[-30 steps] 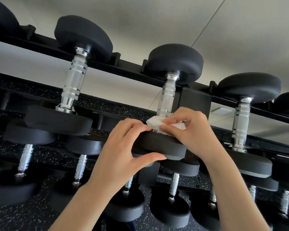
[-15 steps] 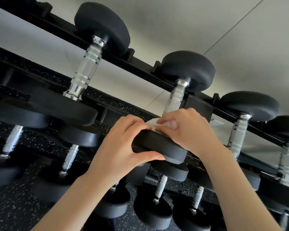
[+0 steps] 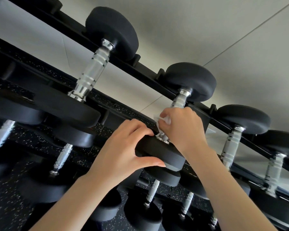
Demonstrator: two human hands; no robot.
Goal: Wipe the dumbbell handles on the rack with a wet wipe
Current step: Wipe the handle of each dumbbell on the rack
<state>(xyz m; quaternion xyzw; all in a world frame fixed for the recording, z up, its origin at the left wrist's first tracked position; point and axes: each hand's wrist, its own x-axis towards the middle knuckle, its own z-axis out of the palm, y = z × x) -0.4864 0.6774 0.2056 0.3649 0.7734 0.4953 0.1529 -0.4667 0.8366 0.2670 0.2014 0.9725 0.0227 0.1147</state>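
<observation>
We see our left hand (image 3: 122, 147) clamped on the near black head (image 3: 158, 151) of the middle dumbbell on the top rail of the rack (image 3: 147, 69): the fingers curl over the head's upper edge and the thumb presses along its near rim, so this grip is grasping the head. Our right hand (image 3: 182, 129) is wrapped round the lower part of that dumbbell's chrome handle (image 3: 178, 101), with the white wet wipe (image 3: 162, 120) bunched between fingers and metal; this grip is clenched on the wipe and the handle together. A corner of the wipe sticks out to the left of the knuckles.

Compared with half a second ago, our right hand has slid a little up the handle, away from the near head, so a short chrome collar now shows between the hand and the head where the wipe covered it before. The left hand has kept its hold on the head. Our view has also tilted, so the rack runs more steeply from upper left to lower right.

To the left a larger dumbbell (image 3: 93, 70) rests on the same rail, and to the right another dumbbell (image 3: 232, 142) sits just beyond our right wrist. Lower rows of dumbbells lie beneath, over a black speckled floor (image 3: 10, 212).
</observation>
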